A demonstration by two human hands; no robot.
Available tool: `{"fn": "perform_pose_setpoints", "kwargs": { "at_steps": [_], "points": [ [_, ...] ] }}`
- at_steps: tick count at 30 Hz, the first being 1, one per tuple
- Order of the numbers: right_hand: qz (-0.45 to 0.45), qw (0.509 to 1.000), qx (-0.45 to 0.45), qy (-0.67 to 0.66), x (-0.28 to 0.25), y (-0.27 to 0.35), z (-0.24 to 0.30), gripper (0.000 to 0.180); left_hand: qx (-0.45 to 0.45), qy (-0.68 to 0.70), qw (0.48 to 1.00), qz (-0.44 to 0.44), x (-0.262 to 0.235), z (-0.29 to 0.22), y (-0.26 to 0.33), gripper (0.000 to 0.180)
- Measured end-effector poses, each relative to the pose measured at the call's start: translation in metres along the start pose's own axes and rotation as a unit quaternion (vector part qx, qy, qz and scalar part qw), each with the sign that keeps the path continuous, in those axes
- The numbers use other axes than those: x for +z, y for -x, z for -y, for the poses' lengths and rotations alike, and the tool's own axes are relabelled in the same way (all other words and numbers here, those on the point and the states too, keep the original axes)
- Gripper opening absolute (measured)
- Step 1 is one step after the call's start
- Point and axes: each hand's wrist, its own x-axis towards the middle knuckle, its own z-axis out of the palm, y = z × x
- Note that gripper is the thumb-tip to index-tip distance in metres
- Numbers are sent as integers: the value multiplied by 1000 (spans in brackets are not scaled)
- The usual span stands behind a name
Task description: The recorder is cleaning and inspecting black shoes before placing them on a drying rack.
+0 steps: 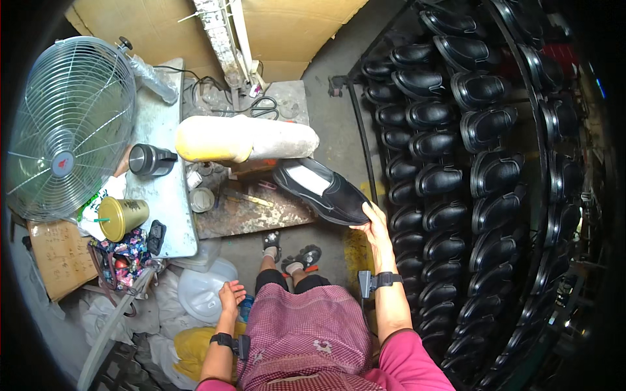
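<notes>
Our right hand (373, 225) grips the heel of the black shoe (323, 190), whose long axis runs up-left toward the padded roller (244, 139) over the counter (261, 215), while our left hand (229, 296) hangs open, well apart.

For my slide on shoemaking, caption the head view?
Right hand holds a black shoe beside a padded roller; left hand hangs free.

Shoe (323, 189) left of rack (469, 176) (full)
</notes>
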Motion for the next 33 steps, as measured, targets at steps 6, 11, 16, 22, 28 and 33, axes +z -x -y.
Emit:
{"fn": "perform_pose_setpoints", "kwargs": {
  "at_steps": [6, 11, 16, 22, 28, 33],
  "points": [
    [4, 998, 48, -46, 10, -15, 2, 34, -10, 0, 1000, 8, 8, -1, -1, 37],
    [-4, 996, 51, -78, 16, -34, -3, 33, -15, 5, 1000, 15, 10, 0, -1, 36],
    [0, 994, 53, -91, 29, -40, 0, 33, -14, 6, 1000, 11, 7, 1, -1, 36],
    [15, 993, 51, -103, 35, -45, 3, 32, -13, 7, 1000, 3, 4, 2, -4, 35],
    [11, 991, 65, -113, 35, -48, 1, 30, -9, 13, 1000, 6, 7, 2, -5, 35],
    [-34, 982, 114, -149, 33, -48, -9, 30, -12, 8, 1000, 12, 10, 0, -6, 35]
  ]
}}
